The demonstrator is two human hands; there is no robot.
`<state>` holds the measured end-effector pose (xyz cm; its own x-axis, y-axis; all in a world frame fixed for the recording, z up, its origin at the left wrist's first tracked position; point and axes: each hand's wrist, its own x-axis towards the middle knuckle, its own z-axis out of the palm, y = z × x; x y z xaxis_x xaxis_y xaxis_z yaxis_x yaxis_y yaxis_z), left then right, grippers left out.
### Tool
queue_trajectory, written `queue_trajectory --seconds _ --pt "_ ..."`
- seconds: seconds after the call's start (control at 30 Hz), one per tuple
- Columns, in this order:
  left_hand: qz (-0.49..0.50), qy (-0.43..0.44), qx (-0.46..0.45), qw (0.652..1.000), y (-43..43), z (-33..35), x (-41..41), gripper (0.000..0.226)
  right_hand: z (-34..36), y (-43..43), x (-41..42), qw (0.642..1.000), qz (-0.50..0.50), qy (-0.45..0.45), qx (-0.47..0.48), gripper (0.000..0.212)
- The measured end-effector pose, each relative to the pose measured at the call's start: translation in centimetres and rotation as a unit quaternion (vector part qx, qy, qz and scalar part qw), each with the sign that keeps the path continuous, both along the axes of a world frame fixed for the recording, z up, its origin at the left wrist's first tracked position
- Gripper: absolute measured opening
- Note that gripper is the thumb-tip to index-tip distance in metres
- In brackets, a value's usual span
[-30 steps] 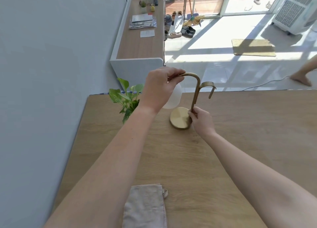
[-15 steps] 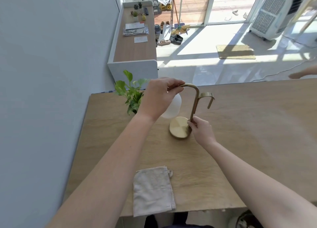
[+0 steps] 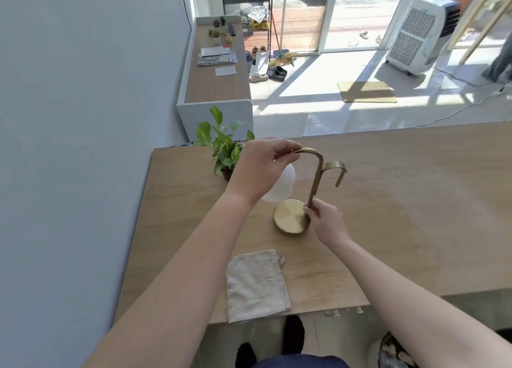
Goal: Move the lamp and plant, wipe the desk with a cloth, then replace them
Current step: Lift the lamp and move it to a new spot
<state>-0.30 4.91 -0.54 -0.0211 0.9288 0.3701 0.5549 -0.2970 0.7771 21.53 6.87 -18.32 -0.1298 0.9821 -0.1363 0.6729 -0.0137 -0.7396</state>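
A brass lamp [image 3: 315,179] with a round base and a white globe shade stands on the wooden desk [image 3: 401,215]. My left hand [image 3: 260,171] grips the curved top of its arm, above the shade. My right hand [image 3: 325,218] holds the stem just above the base. A small green plant [image 3: 221,146] in a dark pot stands behind my left hand, near the desk's far left corner. A beige cloth [image 3: 256,284] lies flat at the desk's near edge, below my arms.
A grey wall runs along the desk's left side. Beyond the desk stand a long low cabinet [image 3: 216,90] with papers and small pots, shoes on the floor, an air cooler [image 3: 418,32] and a doormat [image 3: 367,92]. A cable crosses the floor at right.
The view has pulled back and tilted down, so the desk's near edge and the whole cloth now show. Both hands keep the same grip on the lamp, which stays in place.
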Motion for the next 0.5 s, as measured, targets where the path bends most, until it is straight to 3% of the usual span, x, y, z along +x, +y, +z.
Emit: queue_trajectory --seconds 0.5 --pt "-0.006 0.007 -0.006 1.000 -2.4 -0.9 -1.1 0.021 -0.3 -2.4 -1.0 1.000 -0.007 0.005 -0.002 0.026"
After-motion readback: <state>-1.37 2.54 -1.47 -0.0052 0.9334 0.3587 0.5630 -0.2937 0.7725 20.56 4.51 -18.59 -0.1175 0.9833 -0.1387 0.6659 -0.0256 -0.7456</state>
